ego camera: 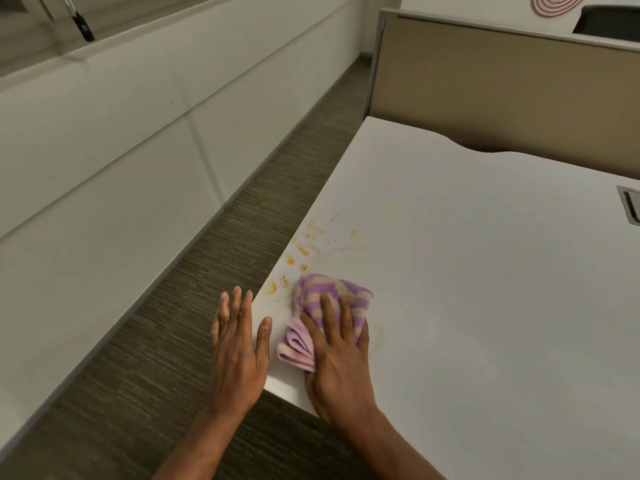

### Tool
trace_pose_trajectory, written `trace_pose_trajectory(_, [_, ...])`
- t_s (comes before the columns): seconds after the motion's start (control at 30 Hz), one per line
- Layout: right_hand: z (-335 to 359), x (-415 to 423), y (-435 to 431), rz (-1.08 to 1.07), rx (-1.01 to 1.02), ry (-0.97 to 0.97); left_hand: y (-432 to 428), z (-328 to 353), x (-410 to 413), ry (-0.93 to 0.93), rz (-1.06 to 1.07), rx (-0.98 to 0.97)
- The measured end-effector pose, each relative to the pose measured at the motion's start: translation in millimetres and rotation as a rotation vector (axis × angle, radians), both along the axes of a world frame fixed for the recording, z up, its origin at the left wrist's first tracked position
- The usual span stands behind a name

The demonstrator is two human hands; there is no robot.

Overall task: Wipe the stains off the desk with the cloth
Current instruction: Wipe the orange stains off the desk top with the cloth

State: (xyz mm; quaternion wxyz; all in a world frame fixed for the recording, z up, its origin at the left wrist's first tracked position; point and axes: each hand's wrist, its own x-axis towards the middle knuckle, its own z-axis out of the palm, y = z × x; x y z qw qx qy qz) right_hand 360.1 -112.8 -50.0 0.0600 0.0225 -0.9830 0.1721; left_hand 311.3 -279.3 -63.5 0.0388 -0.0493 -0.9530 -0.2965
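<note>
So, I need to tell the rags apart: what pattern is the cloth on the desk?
The cloth has purple and cream stripes, seen best in the head view.

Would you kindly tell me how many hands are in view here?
2. The left hand lies open at the edge of the desk, left of the cloth; the right hand presses on the cloth.

Purple/cream striped cloth [330, 299], wht desk [467, 271].

Head camera looks steeply down, close above the desk [485, 289].
</note>
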Motion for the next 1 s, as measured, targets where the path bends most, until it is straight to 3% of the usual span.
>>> trace_pose_trajectory(0.2, [-8.4,37.5,39.0,-0.192,0.027,-0.055,1.5,3.1,1.2,-0.025,0.004,0.003])
trace_pose_trajectory(0.4, [-2.9,-16.0,49.1,-0.305,-0.038,-0.082,1.3,1.6,1.3,-0.014,0.003,-0.004])
trace_pose_trajectory(1.0, [-4.6,-105.1,-14.2,-0.029,0.038,-0.135,-7.9,-5.1,0.6,0.041,-0.032,0.135])
